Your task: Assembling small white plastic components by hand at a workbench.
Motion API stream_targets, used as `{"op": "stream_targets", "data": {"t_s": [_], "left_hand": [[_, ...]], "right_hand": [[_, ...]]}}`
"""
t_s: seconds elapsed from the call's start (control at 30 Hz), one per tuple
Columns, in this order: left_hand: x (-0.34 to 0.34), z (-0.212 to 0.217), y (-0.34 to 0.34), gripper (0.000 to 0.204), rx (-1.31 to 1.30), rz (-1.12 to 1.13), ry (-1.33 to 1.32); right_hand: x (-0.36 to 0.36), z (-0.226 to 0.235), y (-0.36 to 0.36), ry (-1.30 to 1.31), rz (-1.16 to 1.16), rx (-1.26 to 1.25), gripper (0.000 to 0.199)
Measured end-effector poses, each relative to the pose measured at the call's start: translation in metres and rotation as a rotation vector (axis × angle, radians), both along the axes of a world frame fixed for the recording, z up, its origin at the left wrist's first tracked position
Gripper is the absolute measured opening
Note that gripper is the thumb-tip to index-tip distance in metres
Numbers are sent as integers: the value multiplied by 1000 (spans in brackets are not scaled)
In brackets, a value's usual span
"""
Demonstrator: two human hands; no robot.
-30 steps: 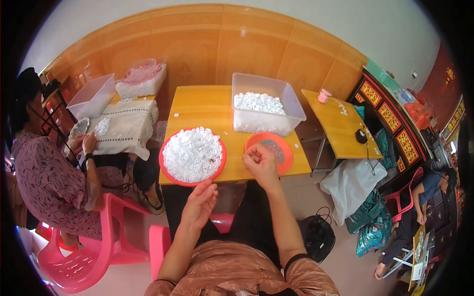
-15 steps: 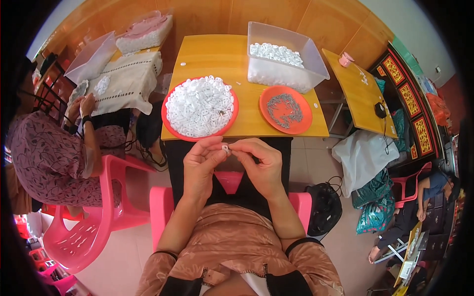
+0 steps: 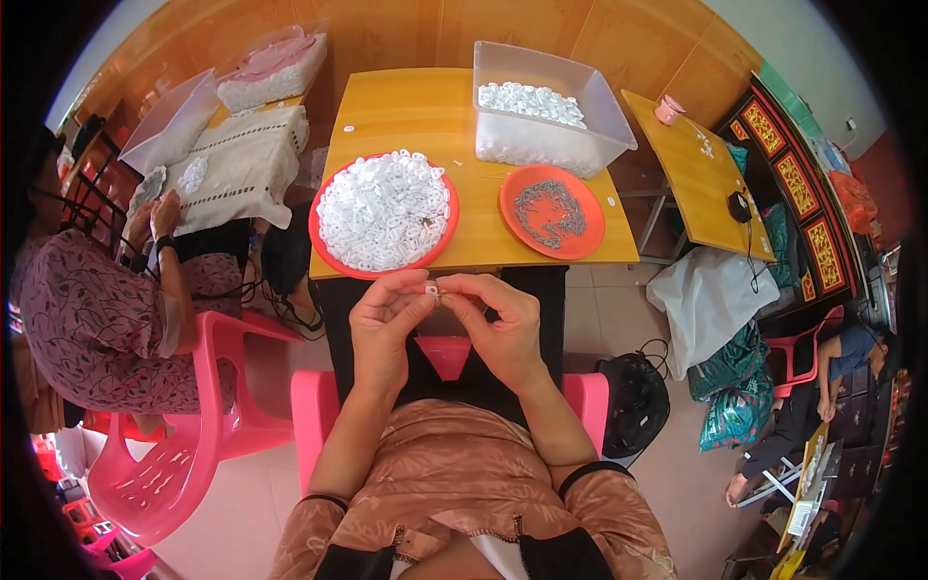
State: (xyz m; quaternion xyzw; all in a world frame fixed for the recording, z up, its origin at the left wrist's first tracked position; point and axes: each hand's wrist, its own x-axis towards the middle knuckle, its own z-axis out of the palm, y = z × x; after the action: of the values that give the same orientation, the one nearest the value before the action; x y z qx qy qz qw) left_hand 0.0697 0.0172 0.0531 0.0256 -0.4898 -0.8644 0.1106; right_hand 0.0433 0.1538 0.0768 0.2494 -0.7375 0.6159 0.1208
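Between my fingertips, just off the table's near edge, is a small white plastic piece with a hole in it. My left hand pinches it between thumb and forefinger. Closed at thumb and forefinger, my right hand meets the piece from the right; whatever those fingertips hold is too small to make out. Beyond my left hand a red basin is heaped with similar white pieces. Beyond my right hand an orange plate carries small grey metal parts.
A translucent bin of white pieces stands at the back of the yellow table. To the left, a co-worker handles pieces over a cloth-covered table, near a pink chair. Right of me are a black bag and a side table.
The whole view has shifted slightly, with the table and basin now a little further left. The white piece appears turned between my fingertips; both hands keep their pinch.
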Motion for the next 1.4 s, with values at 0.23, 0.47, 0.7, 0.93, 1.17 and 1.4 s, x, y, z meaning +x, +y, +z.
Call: {"op": "stream_targets", "data": {"t_s": [0.23,0.47,0.7,0.93,1.17,1.4], "left_hand": [[-1,-2,0,25,18,-18,-31],[4,-2,5,22,-97,46,-15],[-3,-5,6,18,-174,39,-27],[-5,-13,7,15,-212,60,-52],[0,-12,11,18,-138,75,-49],[-2,-11,12,18,-192,60,33]], "right_hand": [[0,-4,-1,-69,-2,-72,17],[2,-10,2,-41,-56,-34,14],[-14,-19,11,-141,85,-98,22],[-17,-25,9,-181,70,-87,27],[-13,-17,12,-229,-3,-20,12],[-9,-5,17,-133,-1,106,12]]}}
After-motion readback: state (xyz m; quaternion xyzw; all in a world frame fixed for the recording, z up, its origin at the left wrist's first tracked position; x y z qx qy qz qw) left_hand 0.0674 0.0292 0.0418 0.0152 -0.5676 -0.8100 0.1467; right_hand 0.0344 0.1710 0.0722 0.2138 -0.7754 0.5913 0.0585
